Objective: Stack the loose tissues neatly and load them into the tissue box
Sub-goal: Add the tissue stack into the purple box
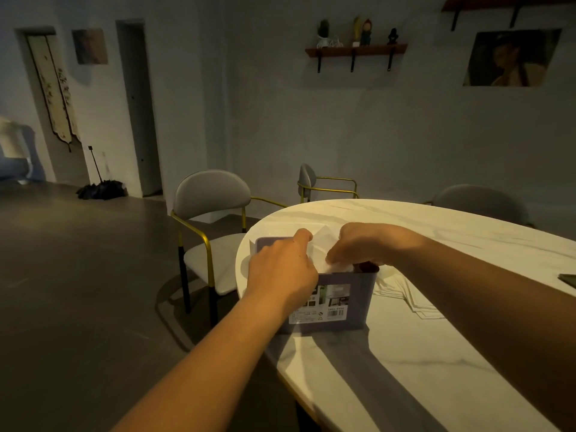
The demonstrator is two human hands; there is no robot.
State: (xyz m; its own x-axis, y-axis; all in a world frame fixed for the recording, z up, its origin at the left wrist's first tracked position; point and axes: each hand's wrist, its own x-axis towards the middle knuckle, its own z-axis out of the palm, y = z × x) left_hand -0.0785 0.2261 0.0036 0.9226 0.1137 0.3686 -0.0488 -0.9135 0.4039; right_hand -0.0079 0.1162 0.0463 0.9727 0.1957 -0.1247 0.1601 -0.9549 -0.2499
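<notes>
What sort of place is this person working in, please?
Probably a home dining room: an oval white marble-look table ringed by grey padded chairs with gold metal arms, and a wooden wall shelf of small ornaments.

A white, grey-veined oval bench (436, 353) fills the lower right. A small dark object (568, 279) lies at its right edge, cut off by the frame. Three grey chairs with gold-coloured frames stand around the bench: one at the left end (212, 194), one behind it near the wall (307, 177), and one on the far side (480, 201). On the wall, a wooden shelf (355, 51) carries a potted cactus (324, 31) and small figurines. A large picture (511, 57) hangs to its right. A collapsed dark umbrella (101, 188) rests on the floor by a doorway (137, 104), with a hanging cloth panel (53, 88) to the left.
</notes>
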